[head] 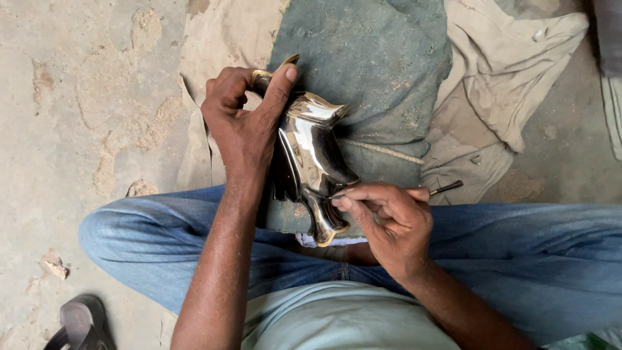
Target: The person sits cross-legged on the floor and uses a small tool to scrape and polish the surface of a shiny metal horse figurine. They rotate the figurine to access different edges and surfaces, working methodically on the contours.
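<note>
We're seated cross-legged on the ground, polished metal figure [310, 165] propped across our lap on a dark green cloth pad [376, 58]; figure sits centre frame, long axis running far-to-near, brass-coloured tip at the far end, foot-like end near our waist.

Handling, as we judge it: solid cast metal, so likely heavy for its size and fully stiff; mirror finish looks slippery and will show scratches and fingerprints; thin fins and edges along the left side are the weak spots. Best hold is around the thick far end and the body's left flank, not the fins; pad underneath takes the weight and stops it sliding.

Left hand [243, 120]: closed firmly around the far end of the figure; thumb stretched along the top edge toward the brass tip, fingers curled under and hidden on the far side; palm presses the left flank.

Right hand [389, 217]: closed in a pinch on a thin dark metal tool [446, 188]; thumb and forefinger nearly shut on the shank, back end poking out to the right past the knuckles, working tip touching the figure low on its right side near the narrow part; remaining fingers tucked in.

Around us: tan cloth [505, 71] crumpled far right, partly under the pad; blue jeans [518, 253] on both legs; dark sandal [81, 324] near left; sandy concrete floor [78, 97] left.
</note>
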